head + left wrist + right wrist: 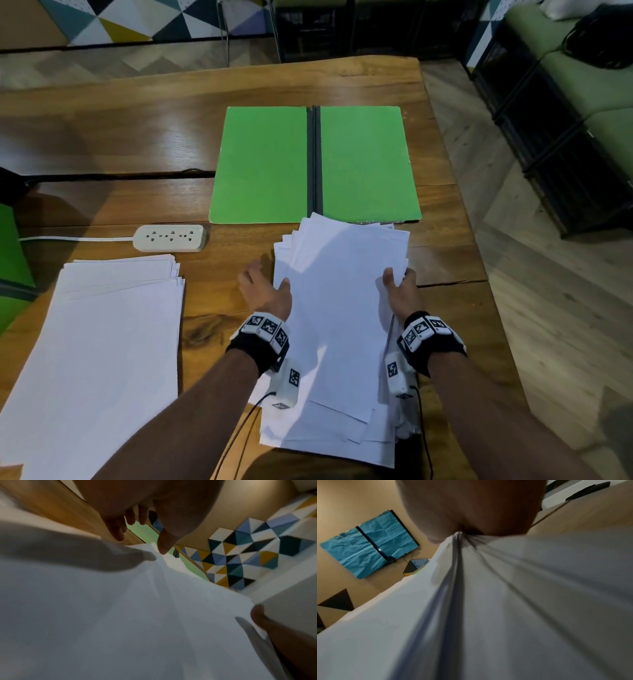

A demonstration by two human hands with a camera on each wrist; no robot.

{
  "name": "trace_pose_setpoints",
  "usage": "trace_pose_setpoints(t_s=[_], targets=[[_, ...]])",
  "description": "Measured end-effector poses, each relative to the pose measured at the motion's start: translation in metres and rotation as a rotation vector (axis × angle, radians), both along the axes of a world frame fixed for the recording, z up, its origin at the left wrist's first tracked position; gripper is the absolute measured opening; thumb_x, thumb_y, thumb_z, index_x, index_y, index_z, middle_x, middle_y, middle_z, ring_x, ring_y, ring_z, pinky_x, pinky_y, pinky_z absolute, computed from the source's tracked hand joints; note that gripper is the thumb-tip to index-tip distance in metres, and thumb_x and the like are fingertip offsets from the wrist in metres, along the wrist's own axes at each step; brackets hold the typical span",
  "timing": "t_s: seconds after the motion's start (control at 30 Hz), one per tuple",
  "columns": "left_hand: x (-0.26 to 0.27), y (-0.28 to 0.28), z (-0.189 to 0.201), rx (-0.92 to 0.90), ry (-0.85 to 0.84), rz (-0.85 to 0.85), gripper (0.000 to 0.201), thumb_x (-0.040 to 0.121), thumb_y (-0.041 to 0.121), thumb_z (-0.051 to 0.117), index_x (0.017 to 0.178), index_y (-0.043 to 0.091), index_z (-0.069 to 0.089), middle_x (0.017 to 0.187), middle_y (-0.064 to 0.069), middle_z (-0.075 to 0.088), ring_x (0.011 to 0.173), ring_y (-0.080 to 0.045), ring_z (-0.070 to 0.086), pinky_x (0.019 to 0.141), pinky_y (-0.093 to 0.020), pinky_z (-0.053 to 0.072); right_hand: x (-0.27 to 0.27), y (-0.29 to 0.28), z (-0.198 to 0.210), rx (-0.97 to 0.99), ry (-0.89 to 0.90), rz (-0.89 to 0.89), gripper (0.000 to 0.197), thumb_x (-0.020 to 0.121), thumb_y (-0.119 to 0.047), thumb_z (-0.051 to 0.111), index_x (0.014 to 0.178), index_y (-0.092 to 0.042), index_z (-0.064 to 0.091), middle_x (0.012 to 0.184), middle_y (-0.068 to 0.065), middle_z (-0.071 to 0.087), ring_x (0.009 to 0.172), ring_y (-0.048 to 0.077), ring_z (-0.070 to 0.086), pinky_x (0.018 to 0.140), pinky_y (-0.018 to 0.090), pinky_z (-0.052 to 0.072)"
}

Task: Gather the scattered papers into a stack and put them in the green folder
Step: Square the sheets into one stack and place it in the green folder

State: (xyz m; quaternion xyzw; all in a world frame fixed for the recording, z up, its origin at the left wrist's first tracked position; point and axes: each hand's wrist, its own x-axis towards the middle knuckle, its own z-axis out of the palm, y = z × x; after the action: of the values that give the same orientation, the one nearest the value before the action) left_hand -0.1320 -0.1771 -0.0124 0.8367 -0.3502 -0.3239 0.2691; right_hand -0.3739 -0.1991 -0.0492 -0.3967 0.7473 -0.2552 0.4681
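The green folder lies open and flat on the wooden table, with a dark spine down its middle. Just in front of it is a loose stack of white papers, its sheets not squared. I hold it by both long edges. My left hand has its thumb on top at the left edge, and its curled fingers reach past that edge. My right hand pinches the right edge, where the sheets fan out from the grip. A second pile of papers lies at the front left.
A white power strip with its cord lies between the left pile and the folder. Something green sits at the table's left edge. The table's right edge is close to my right hand, with floor and a green sofa beyond.
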Motion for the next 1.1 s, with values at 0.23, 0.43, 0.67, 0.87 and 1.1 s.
trace_pose_setpoints(t_s=[0.23, 0.43, 0.67, 0.87, 1.1], targets=[[-0.006, 0.024, 0.005, 0.074, 0.08, -0.195, 0.069, 0.095, 0.02, 0.053, 0.153, 0.019, 0.015, 0.161, 0.008, -0.001, 0.148, -0.018, 0.009, 0.116, -0.03, 0.015, 0.008, 0.01, 0.009, -0.109, -0.033, -0.025, 0.074, 0.094, -0.044, 0.047, 0.149, -0.027, -0.001, 0.15, 0.013, 0.036, 0.132, 0.03, 0.045, 0.104, 0.035, 0.034], [-0.015, 0.045, 0.004, 0.141, 0.05, -0.285, 0.07, 0.095, 0.024, 0.052, 0.153, 0.017, 0.013, 0.159, 0.007, -0.016, 0.149, -0.017, -0.003, 0.12, -0.032, 0.016, 0.008, 0.015, 0.011, -0.145, -0.049, -0.029, 0.076, 0.095, -0.03, 0.052, 0.149, -0.029, -0.001, 0.154, 0.012, 0.028, 0.137, 0.027, 0.038, 0.109, 0.036, 0.03], [-0.017, 0.075, 0.012, 0.165, 0.032, -0.295, 0.063, 0.093, 0.022, 0.055, 0.148, 0.01, 0.026, 0.16, 0.003, -0.011, 0.143, -0.016, 0.025, 0.11, -0.026, 0.029, 0.009, 0.015, 0.01, -0.151, 0.101, 0.124, 0.067, 0.099, -0.03, 0.043, 0.152, -0.033, 0.001, 0.159, -0.005, 0.013, 0.145, 0.022, 0.023, 0.114, 0.035, 0.022], [-0.015, 0.074, 0.011, 0.221, 0.214, -0.271, 0.087, 0.092, 0.028, 0.057, 0.152, 0.024, -0.005, 0.161, 0.003, 0.0, 0.146, -0.022, 0.021, 0.112, -0.034, 0.027, 0.012, 0.011, 0.016, -0.027, 0.141, 0.181, 0.069, 0.098, -0.045, 0.036, 0.15, -0.036, -0.01, 0.159, 0.001, 0.017, 0.138, 0.034, 0.035, 0.111, 0.043, 0.029], [-0.014, 0.08, 0.003, 0.234, 0.203, -0.311, 0.087, 0.091, 0.036, 0.056, 0.152, 0.028, -0.005, 0.159, 0.013, -0.012, 0.148, -0.014, 0.011, 0.117, -0.035, 0.023, 0.012, 0.013, 0.016, 0.005, -0.198, 0.036, 0.093, 0.089, -0.011, 0.063, 0.151, -0.024, -0.005, 0.157, 0.006, 0.021, 0.141, 0.027, 0.029, 0.11, 0.042, 0.028]])
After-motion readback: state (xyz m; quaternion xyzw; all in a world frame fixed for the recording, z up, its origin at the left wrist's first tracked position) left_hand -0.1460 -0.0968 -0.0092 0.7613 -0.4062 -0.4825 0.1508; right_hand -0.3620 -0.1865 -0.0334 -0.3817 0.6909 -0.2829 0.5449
